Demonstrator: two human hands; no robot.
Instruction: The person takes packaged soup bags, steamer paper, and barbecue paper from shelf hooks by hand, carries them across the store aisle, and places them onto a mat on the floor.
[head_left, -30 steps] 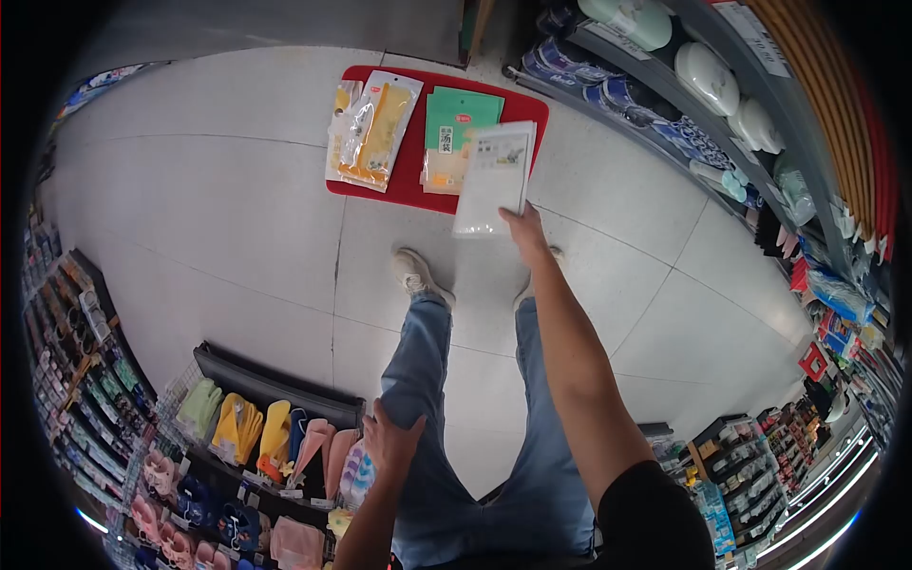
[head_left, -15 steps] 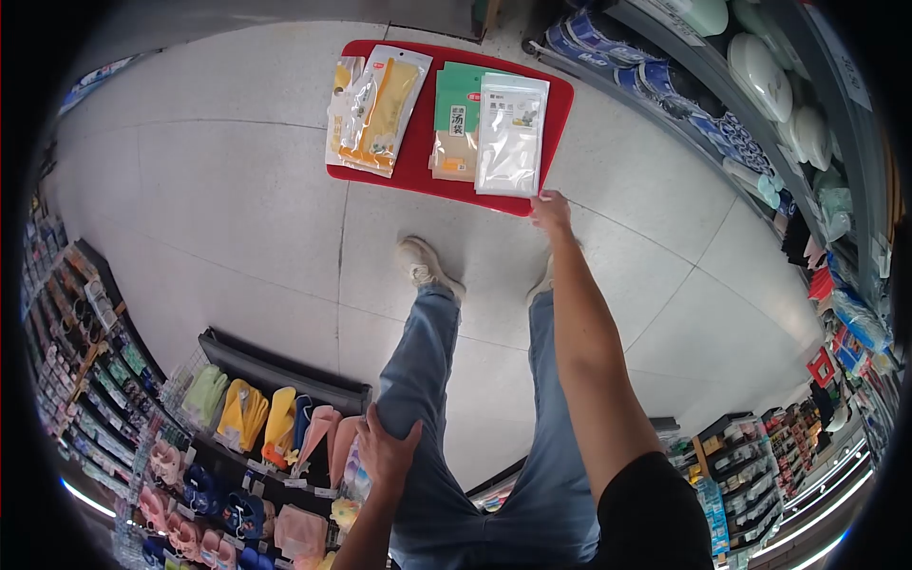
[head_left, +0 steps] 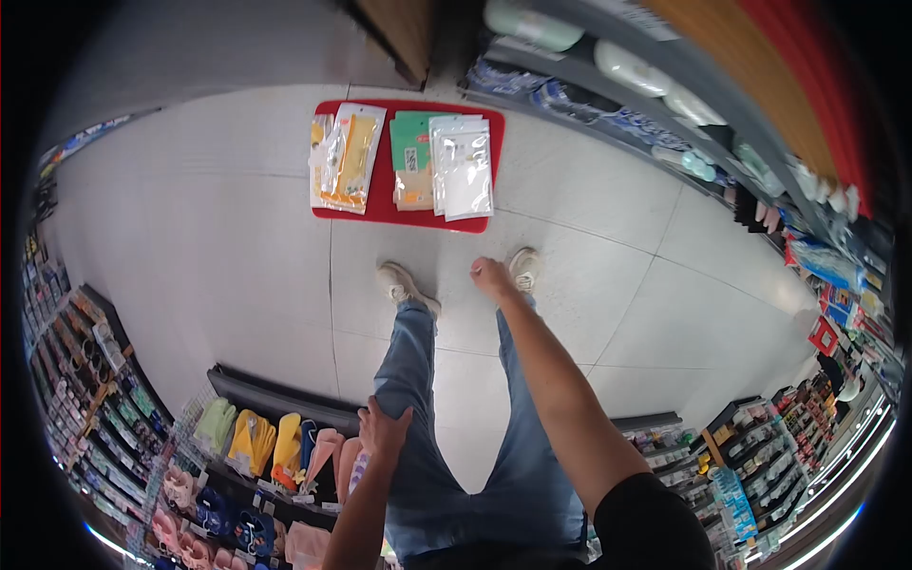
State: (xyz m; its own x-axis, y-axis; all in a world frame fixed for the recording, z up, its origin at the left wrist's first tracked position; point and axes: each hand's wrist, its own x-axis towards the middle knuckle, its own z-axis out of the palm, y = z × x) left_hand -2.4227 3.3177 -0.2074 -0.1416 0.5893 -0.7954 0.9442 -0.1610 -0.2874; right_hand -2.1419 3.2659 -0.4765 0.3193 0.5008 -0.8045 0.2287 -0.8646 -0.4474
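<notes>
My left hand (head_left: 385, 429) rests on my left thigh, in jeans, with its fingers spread and nothing held. My right hand (head_left: 491, 275) hangs over the floor near my right shoe (head_left: 523, 269), fingers curled closed and no object showing in them. Beyond it is a red board with rounded corners (head_left: 380, 195), apart from the hand. Flat packets lie on the board: yellow-and-white packets (head_left: 354, 157) on the left, a green-and-tan packet (head_left: 412, 161) right of its middle, and overlapping clear-white packets (head_left: 465, 171) nearest its right end.
Shelves with bowls (head_left: 632, 68) and blue-patterned goods (head_left: 560, 98) run along the upper right. At lower left a rack holds yellow gloves (head_left: 250, 442) and pink slippers (head_left: 180, 486). More shelving (head_left: 746, 465) stands at lower right. Grey tiled floor (head_left: 228, 247) lies around the board.
My right hand has left the board's near right corner and drawn back toward me, its fingers now curled. My left hand stays on my thigh. The view has shifted, with the white packets now lying more fanned.
</notes>
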